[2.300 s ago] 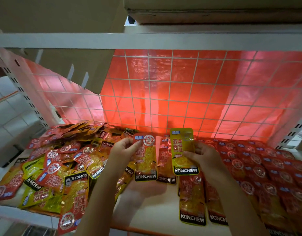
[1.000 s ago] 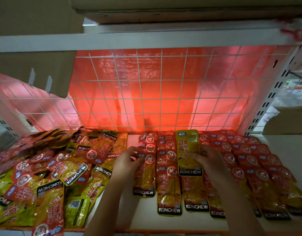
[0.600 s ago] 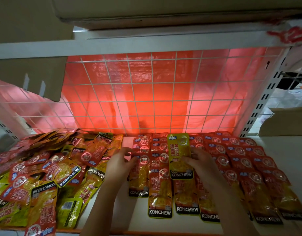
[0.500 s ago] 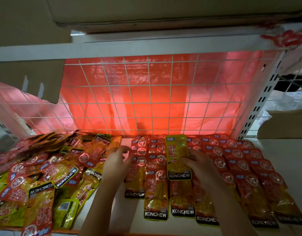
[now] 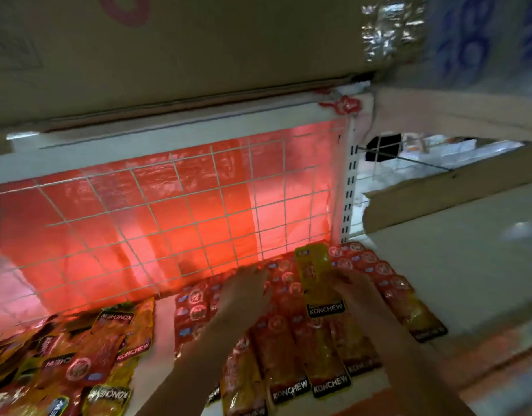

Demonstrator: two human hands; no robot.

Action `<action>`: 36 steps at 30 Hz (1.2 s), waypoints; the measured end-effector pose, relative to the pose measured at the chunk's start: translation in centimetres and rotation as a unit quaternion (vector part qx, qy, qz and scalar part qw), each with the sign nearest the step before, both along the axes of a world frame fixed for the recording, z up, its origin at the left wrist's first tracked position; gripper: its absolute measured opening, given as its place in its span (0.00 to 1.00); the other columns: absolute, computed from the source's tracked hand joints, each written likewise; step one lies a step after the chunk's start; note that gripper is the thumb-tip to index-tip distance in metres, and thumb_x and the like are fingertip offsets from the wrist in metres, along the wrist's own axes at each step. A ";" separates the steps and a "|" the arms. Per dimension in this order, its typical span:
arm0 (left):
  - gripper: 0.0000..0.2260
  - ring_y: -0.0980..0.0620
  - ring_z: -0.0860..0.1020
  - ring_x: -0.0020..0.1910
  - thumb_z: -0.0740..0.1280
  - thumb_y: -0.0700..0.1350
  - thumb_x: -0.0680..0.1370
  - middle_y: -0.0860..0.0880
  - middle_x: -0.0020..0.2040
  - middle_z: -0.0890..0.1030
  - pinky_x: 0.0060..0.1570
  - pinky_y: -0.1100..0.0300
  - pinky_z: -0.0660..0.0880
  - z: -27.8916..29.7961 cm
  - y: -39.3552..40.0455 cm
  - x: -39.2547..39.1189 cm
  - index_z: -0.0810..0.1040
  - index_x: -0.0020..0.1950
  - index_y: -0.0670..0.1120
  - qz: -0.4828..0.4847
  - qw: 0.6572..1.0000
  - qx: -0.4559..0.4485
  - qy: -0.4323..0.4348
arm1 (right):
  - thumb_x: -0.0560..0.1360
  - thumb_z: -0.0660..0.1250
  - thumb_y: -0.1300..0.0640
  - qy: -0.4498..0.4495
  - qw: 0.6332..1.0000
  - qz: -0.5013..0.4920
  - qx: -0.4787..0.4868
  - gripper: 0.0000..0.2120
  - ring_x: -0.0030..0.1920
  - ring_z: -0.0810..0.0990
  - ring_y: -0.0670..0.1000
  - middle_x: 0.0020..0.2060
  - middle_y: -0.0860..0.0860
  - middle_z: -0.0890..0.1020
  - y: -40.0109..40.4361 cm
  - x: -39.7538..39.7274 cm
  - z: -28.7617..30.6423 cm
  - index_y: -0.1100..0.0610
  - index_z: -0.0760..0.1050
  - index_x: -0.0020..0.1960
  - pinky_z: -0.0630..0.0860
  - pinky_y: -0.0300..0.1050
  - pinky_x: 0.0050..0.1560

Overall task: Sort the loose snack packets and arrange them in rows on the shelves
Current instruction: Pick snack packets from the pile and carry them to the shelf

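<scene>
snack packets (image 5: 291, 349): glossy plastic film with a crinkled, light-catching surface, red and yellow print; same finish on the yellow packet (image 5: 317, 280) and on the loose heap (image 5: 78, 355) at 8 o'clock. shelf (image 5: 456, 265): smooth, matt white painted surface. back grid (image 5: 180, 217): thin white-coated wire. behind it, red sheet (image 5: 156, 235): translucent, wrinkled, shiny plastic. at 12 o'clock, carton (image 5: 198, 46): matt brown cardboard, with a strip of shiny crinkled tape (image 5: 387, 25).
</scene>
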State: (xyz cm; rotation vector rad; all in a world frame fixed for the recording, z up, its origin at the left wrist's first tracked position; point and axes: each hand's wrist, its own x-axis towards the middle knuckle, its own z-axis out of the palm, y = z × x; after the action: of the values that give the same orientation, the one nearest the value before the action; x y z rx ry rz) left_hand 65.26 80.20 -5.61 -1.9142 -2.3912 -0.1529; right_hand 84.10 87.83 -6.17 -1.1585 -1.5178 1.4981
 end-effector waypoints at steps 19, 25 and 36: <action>0.14 0.46 0.71 0.62 0.57 0.51 0.80 0.47 0.60 0.75 0.57 0.56 0.69 1.2 15.6 30.4 0.74 0.61 0.47 -0.332 0.943 -0.022 0.003 | 0.73 0.68 0.67 -0.013 0.930 -0.364 -0.053 0.05 0.28 0.80 0.49 0.36 0.61 0.81 4.9 31.8 -2.0 0.63 0.76 0.39 0.80 0.43 0.39; 0.13 0.45 0.73 0.60 0.58 0.50 0.79 0.46 0.58 0.76 0.54 0.56 0.71 1.0 21.1 42.7 0.76 0.59 0.49 -0.331 0.943 -0.012 0.012 | 0.75 0.64 0.69 0.031 0.930 -0.359 -0.070 0.02 0.23 0.79 0.46 0.24 0.51 0.81 9.7 43.9 -2.2 0.68 0.76 0.46 0.80 0.41 0.32; 0.13 0.44 0.74 0.58 0.59 0.50 0.79 0.45 0.58 0.76 0.54 0.54 0.71 0.4 32.9 58.1 0.76 0.60 0.49 -0.328 0.944 -0.020 -0.011 | 0.74 0.69 0.63 0.043 0.931 -0.356 -0.066 0.11 0.25 0.80 0.46 0.43 0.64 0.82 23.0 59.4 -2.8 0.69 0.77 0.53 0.79 0.55 0.50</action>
State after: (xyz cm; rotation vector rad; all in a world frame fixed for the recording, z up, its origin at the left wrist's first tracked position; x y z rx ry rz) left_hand 123.34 113.10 -5.25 -2.6584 -1.6746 -0.1590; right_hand 143.45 110.83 -8.94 -1.4892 -0.7960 1.1274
